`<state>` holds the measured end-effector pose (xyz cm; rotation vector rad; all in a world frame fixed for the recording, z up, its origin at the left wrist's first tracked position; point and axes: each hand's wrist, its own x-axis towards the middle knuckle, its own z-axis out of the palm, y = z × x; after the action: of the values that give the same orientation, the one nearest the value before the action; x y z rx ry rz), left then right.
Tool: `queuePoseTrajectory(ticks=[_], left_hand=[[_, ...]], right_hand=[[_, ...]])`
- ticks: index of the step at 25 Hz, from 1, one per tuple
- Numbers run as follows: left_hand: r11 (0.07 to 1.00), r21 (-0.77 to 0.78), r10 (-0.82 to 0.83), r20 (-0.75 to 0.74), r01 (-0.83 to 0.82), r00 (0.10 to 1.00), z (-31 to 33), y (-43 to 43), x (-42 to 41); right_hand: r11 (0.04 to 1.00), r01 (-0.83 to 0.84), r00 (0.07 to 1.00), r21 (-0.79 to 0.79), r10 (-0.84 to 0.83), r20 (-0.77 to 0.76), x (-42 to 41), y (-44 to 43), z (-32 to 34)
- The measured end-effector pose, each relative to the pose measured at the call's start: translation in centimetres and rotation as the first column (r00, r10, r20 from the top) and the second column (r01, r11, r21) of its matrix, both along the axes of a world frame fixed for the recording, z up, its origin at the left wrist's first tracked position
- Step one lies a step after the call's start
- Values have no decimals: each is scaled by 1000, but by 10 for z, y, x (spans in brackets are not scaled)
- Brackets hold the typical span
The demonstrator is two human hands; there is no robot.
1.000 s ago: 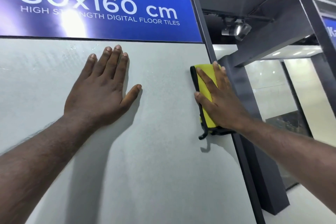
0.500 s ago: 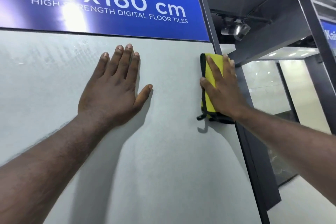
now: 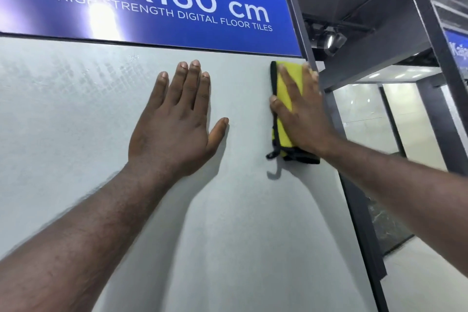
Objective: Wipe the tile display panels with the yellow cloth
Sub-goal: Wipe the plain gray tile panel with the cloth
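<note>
A large pale grey tile panel [image 3: 76, 114] stands upright in front of me. My left hand [image 3: 174, 124] lies flat on it, fingers straight and pointing up. My right hand [image 3: 301, 119] presses a folded yellow cloth [image 3: 283, 94] with a dark border against the panel's upper right corner, just under the sign. The fingers are straight over the cloth, with the thumb at its left edge. A small dark loop hangs from the cloth's lower corner.
A blue sign [image 3: 162, 5] reading "80x160 cm" runs along the top of the panel. A dark metal frame post [image 3: 354, 195] borders its right edge. Further right stand more glossy tile panels [image 3: 364, 114], another dark post [image 3: 445, 63] and a ceiling spotlight [image 3: 329, 42].
My right hand has slid the cloth upward along the panel's right edge to the top corner. The left hand has stayed flat on the panel.
</note>
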<state>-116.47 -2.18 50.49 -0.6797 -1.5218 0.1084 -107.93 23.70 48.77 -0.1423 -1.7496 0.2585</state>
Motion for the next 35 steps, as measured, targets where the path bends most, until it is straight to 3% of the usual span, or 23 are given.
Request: queuePoseTrajectory(ticks=[2,4,10,15,17,20,23,26,28,31,35], left_hand=[[1000,-4,14,7,-14,1000,0,0,0],[1000,-19,23,21,-22,1000,0,-1,3],[999,-38,-1,48,3,999,1,-2,5],[990,-141,-20,54,28,998,2,-36,1],[984,-178,-16,27,21,1000,-5,-61,-4],[978,-209,-9,7,11,1000,-7,-94,-7],[980,-201,6,2,-5,1000,-6,-125,-9],[984,-179,7,-14,-9,1000,-7,-168,-16],[984,-177,11,-35,-18,999,-6,-201,-22],[984,-177,10,-60,-21,998,-4,-237,-29],[985,-164,26,-100,-42,995,-11,-238,-36]], right_hand=[[988,-57,998,144,57,7,-3,-17,-26],[980,-86,996,177,80,38,-1,-13,-60],[994,-18,998,-106,11,-66,-1,3,-9],[994,-61,998,95,62,-8,-3,-45,-60],[999,-53,999,-2,53,8,1,-37,-74],[977,-42,999,-207,47,20,3,-44,-35],[997,-58,998,-42,60,36,-8,-99,-15],[985,-69,998,160,67,16,-19,-139,-59],[995,-57,998,86,60,-25,-20,-136,-66],[998,-20,997,-62,15,-81,-25,-154,-19],[951,16,995,309,16,-102,-40,-215,-20]])
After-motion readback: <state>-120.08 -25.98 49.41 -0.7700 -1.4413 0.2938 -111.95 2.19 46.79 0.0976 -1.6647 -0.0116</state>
